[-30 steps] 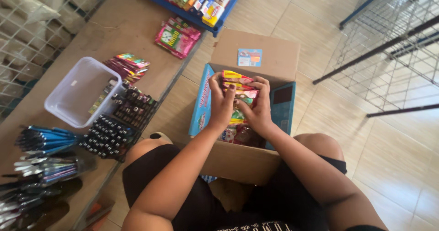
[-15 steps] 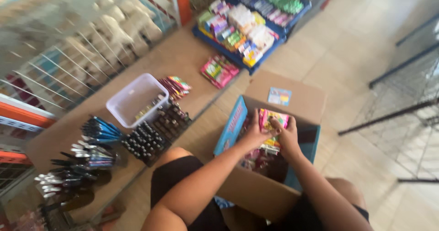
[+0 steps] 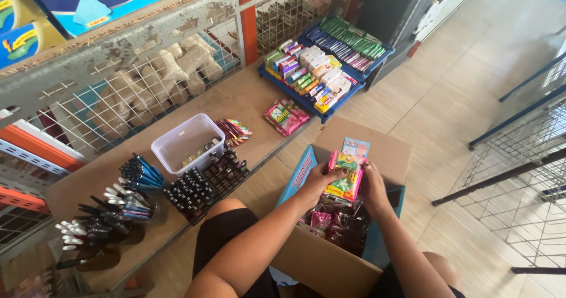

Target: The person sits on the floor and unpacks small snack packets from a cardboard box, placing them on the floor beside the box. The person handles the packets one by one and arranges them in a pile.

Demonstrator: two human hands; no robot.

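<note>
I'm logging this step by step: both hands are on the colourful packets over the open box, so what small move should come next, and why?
Probably lift the packet bundle straight up clear of the cardboard box. The left hand and right hand grip it from both sides, but it sits level with the box rim, above more packets inside.

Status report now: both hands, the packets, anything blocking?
Left hand and right hand shut on packet stack. Stack above cardboard box. Nothing blocking.

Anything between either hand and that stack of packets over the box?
No. Left hand and right hand grip the stack of packets directly, one each side, above the open cardboard box.
</note>
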